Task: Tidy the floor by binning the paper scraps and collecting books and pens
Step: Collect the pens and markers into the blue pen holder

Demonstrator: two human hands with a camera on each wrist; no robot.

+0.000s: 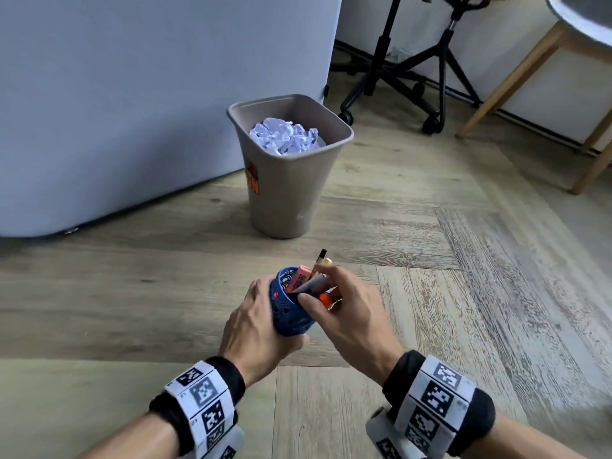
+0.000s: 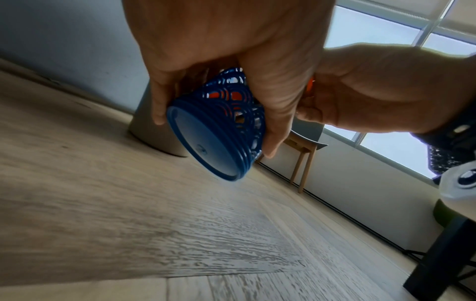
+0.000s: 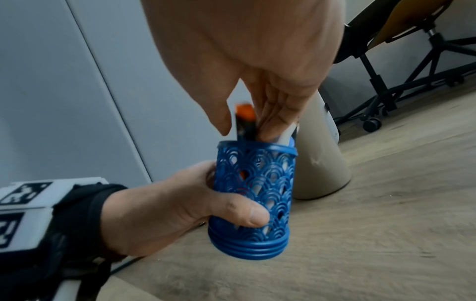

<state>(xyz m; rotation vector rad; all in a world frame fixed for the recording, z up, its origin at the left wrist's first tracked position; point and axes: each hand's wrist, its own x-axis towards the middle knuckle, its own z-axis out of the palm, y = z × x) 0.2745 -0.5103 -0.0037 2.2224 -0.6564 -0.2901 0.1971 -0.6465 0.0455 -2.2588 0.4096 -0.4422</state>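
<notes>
My left hand [image 1: 258, 323] grips a blue lattice pen holder [image 1: 291, 313], held tilted above the wooden floor; its solid base [image 2: 203, 144] faces the left wrist camera. My right hand [image 1: 337, 303] pinches pens at the holder's mouth, among them an orange-capped marker [image 3: 244, 120] and a black-tipped pen [image 1: 320, 258]. A pink eraser [image 1: 299, 278] sticks out of the holder. A beige waste bin [image 1: 288, 180] stands beyond, with crumpled white paper scraps [image 1: 286, 135] inside. No books are in view.
A pale grey panel [image 1: 132, 94] rises left of the bin. A black office chair base [image 1: 414, 71] on castors stands behind it, and wooden table legs [image 1: 516, 77] are at the right. Bare wooden floor [image 1: 463, 260] surrounds my hands.
</notes>
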